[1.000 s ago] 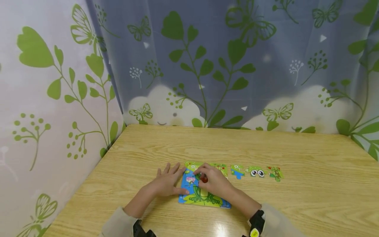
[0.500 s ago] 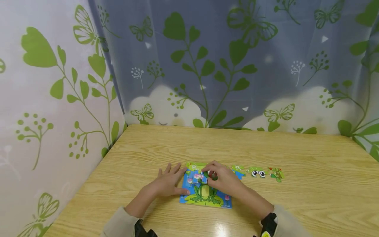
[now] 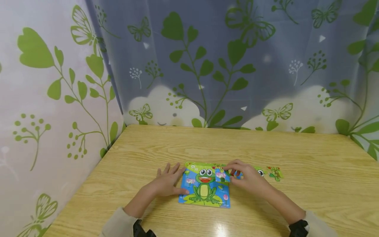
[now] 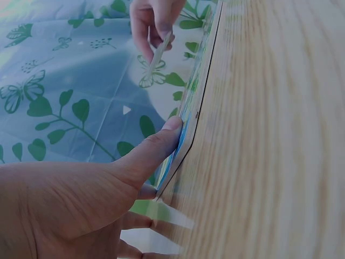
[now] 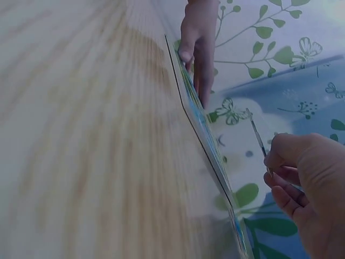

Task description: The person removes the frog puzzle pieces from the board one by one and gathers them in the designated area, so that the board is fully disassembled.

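Note:
A flat jigsaw puzzle board (image 3: pixel 204 191) with a cartoon frog picture lies on the table. My left hand (image 3: pixel 167 182) rests at its left edge with fingers spread and the thumb on the board. Between thumb and fingers, my right hand (image 3: pixel 250 179) pinches a puzzle piece (image 3: pixel 220 176) printed with pink flowers on blue. In the head view the piece overlaps the right part of the board, beside the frog's face. The right wrist view shows the held piece (image 5: pixel 255 132) edge-on, raised clear of the board.
Right of the board lie more loose puzzle pieces. One shows frog eyes (image 3: pixel 260 172), partly hidden behind the right hand, and another shows a tree (image 3: pixel 276 173). The wooden table (image 3: pixel 165 144) meets a leaf-patterned cloth (image 3: pixel 189 98) at the back and left.
My right hand has moved right across the board with the flower piece, leaving the frog's face in view. The left hand stays in place.

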A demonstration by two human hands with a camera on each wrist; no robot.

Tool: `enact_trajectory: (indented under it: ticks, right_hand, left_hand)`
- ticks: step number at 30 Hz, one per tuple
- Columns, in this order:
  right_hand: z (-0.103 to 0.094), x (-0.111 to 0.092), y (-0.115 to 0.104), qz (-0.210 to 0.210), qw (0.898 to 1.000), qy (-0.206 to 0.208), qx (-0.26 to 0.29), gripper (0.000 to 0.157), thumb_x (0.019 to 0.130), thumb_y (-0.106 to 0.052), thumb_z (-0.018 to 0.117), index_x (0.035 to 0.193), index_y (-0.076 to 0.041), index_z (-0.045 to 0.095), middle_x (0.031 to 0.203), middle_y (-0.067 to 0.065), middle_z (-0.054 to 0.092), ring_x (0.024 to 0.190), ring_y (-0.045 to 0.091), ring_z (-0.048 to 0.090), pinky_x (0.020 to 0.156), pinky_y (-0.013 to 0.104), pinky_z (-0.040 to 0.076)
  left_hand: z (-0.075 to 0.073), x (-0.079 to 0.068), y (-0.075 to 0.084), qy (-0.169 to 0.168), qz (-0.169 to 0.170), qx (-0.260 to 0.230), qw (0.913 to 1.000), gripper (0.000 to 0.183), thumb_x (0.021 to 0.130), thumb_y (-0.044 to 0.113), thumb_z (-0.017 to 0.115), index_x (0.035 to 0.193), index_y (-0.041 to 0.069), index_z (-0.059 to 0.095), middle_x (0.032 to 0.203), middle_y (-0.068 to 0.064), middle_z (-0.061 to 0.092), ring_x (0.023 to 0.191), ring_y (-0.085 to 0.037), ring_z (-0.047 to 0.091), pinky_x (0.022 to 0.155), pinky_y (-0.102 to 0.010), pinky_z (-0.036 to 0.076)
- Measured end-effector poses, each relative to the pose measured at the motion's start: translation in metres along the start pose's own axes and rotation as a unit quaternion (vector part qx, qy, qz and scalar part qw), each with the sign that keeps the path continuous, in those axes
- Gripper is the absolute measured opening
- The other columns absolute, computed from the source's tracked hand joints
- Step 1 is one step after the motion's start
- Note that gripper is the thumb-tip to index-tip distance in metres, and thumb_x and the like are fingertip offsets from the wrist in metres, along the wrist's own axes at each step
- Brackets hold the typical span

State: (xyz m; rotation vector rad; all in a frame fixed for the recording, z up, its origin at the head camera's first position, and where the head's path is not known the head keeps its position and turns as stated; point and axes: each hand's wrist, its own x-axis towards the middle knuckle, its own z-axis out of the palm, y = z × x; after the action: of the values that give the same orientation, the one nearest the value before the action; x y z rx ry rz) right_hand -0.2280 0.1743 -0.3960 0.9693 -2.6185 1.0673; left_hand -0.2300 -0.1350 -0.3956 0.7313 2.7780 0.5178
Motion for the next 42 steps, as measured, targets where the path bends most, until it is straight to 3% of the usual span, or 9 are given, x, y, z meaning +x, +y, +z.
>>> enact_trajectory:
  ticks: [11,24,42]
  right_hand:
    - [-0.021,-0.028,0.02,-0.022,1.0,0.013,-0.013,0.029,0.078,0.01,0.063,0.105,-0.003,0.065,0.103,0.002,0.057,0.076,0.006,0.052,0.063,0.025,0.047]
    - [-0.022,-0.039,0.039,-0.062,0.998,-0.012,0.008,0.032,0.076,0.012,0.066,0.101,-0.008,0.065,0.098,0.002,0.059,0.07,0.005,0.05,0.055,0.023,0.046]
    - [-0.023,-0.043,0.041,-0.035,0.998,-0.048,0.013,0.023,0.081,0.003,0.067,0.1,-0.009,0.065,0.104,0.004,0.058,0.077,0.006,0.053,0.063,0.024,0.049]
  left_hand:
    - [0.0,-0.001,-0.001,-0.002,-0.004,-0.004,1.0,0.087,0.081,0.054,0.061,0.146,0.009,0.025,0.149,-0.02,0.014,0.131,-0.049,0.002,0.095,-0.069,0.003]
    - [0.0,-0.004,0.0,-0.001,-0.002,-0.007,1.0,0.086,0.081,0.054,0.061,0.146,0.009,0.026,0.149,-0.02,0.014,0.131,-0.049,0.002,0.095,-0.069,0.003]
    - [0.0,-0.001,0.001,0.0,0.004,-0.002,1.0,0.086,0.082,0.053,0.061,0.146,0.008,0.025,0.148,-0.021,0.015,0.131,-0.049,0.001,0.095,-0.069,0.004]
